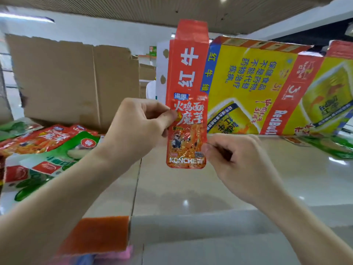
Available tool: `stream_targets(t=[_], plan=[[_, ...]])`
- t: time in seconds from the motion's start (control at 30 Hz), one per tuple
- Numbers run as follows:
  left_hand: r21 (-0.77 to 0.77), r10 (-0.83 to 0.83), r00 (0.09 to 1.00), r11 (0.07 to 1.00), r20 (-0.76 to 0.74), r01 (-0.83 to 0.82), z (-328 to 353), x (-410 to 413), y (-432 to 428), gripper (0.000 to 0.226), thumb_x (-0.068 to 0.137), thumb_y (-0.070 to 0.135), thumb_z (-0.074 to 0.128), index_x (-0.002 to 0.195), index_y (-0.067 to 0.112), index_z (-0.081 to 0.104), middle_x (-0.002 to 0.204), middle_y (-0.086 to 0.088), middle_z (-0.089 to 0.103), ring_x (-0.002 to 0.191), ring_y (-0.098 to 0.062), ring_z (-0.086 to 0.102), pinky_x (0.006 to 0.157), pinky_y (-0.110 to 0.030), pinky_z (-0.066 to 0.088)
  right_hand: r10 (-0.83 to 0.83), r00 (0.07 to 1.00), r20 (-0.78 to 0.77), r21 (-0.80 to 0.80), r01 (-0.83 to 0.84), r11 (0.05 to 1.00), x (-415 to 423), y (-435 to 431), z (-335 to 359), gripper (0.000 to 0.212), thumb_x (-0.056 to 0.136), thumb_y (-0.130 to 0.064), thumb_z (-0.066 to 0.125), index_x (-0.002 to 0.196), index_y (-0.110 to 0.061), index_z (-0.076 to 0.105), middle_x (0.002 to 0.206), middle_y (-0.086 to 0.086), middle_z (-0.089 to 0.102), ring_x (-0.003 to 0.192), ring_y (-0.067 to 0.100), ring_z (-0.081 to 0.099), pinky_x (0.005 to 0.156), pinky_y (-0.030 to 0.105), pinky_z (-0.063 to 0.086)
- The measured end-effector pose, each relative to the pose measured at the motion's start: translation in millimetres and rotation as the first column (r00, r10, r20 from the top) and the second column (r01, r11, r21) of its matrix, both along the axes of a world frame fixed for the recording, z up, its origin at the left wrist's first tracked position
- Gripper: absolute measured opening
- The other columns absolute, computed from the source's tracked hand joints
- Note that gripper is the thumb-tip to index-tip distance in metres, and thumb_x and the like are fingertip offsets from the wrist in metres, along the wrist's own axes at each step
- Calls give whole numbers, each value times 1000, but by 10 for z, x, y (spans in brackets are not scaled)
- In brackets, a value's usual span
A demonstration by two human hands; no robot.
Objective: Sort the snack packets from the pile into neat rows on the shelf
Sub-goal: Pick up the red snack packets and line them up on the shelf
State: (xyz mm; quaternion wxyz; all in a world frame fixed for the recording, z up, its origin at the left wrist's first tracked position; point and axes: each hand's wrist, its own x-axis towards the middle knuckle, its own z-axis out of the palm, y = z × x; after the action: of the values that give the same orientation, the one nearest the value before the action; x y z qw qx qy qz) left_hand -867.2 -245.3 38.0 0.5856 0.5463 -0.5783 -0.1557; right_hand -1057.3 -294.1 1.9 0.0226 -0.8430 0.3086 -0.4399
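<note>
An orange-red snack packet (188, 138) with noodle artwork stands upright above the glossy shelf (219, 184) in the middle of the view. My left hand (137, 127) pinches its left edge near the top with thumb and fingers. On the packet's lower right edge, my right hand (238, 157) pinches with curled fingers. A pile of red and green snack packets (45, 148) lies on the shelf at the left.
A brown cardboard sheet (72, 79) stands at the back left. A red and yellow flattened carton (257, 87) stands as a backing behind the held packet. More green packets (328, 144) lie at the far right. An orange label (95, 234) sits on the shelf's front edge.
</note>
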Motion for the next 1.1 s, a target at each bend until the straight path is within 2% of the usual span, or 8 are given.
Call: stream_targets(t=[0.13, 0.2, 0.27, 0.43, 0.6, 0.77, 0.93, 1.1], plan=[[-1, 153, 988, 988, 33, -153, 122, 147, -301, 20, 93, 26, 67, 77, 17, 74, 58, 11, 67, 60, -11, 63, 67, -34, 56, 12, 997, -71, 21, -11, 1000, 254, -372, 215, 34, 87, -21, 60, 56, -15, 48, 41, -9, 38, 44, 9, 39, 46, 30, 32], [-7, 257, 964, 966, 66, -257, 192, 234, -480, 21, 93, 27, 67, 75, 19, 72, 49, 15, 60, 50, -5, 56, 64, -28, 49, 2, 994, -113, 76, 7, 997, 421, -560, 313, 28, 85, -20, 58, 59, -12, 53, 48, -8, 50, 51, 8, 49, 49, 29, 37], [0, 328, 939, 944, 102, -329, 238, 323, -654, 16, 93, 28, 67, 82, 18, 74, 51, 14, 59, 46, -2, 51, 59, -23, 41, -26, 989, -149, 188, 54, 981, 582, -725, 403, 17, 80, -18, 55, 66, -9, 58, 62, -2, 58, 64, 22, 58, 53, 28, 42], [96, 443, 844, 867, 300, -489, 10, 525, -1035, 19, 93, 26, 65, 87, 12, 77, 75, -1, 70, 65, -10, 57, 53, -17, 37, -34, 967, -251, 353, 124, 927, 840, -1003, 319, 13, 78, -18, 54, 67, -10, 53, 65, 1, 53, 63, 22, 53, 52, 26, 34], [247, 361, 843, 843, 398, -478, -375, 650, -1219, 22, 94, 27, 66, 88, 10, 79, 82, -1, 72, 84, -18, 63, 68, -25, 44, -33, 917, -398, 355, 186, 916, 959, -1057, 37, 14, 77, -26, 56, 81, -13, 57, 80, 7, 55, 77, 32, 53, 65, 30, 39], [296, 313, 816, 820, 485, -490, -568, 706, -1278, 24, 96, 30, 62, 86, 11, 74, 79, 3, 65, 70, -11, 59, 48, -13, 35, -25, 877, -479, 270, 175, 947, 935, -1016, -63, 15, 80, -32, 57, 84, -17, 55, 72, -1, 44, 74, 31, 46, 65, 31, 35], [237, 290, 674, 783, 679, -575, -592, 770, -1301, 32, 96, 40, 60, 84, 13, 73, 83, 1, 68, 67, -11, 59, 51, -20, 40, -60, 887, -457, 249, 193, 949, 845, -1139, -137, 24, 75, -35, 56, 66, -15, 48, 71, 2, 49, 73, 32, 51, 61, 30, 34], [174, 142, 636, 896, 758, -408, -426, 752, -1154, 24, 90, 49, 62, 98, 29, 72, 94, 14, 66, 80, -1, 58, 78, -28, 45, -105, 899, -425, 218, 215, 952, 704, -1218, 13, 10, 79, -26, 57, 78, -20, 65, 81, -3, 62, 80, 25, 57, 59, 28, 40]])
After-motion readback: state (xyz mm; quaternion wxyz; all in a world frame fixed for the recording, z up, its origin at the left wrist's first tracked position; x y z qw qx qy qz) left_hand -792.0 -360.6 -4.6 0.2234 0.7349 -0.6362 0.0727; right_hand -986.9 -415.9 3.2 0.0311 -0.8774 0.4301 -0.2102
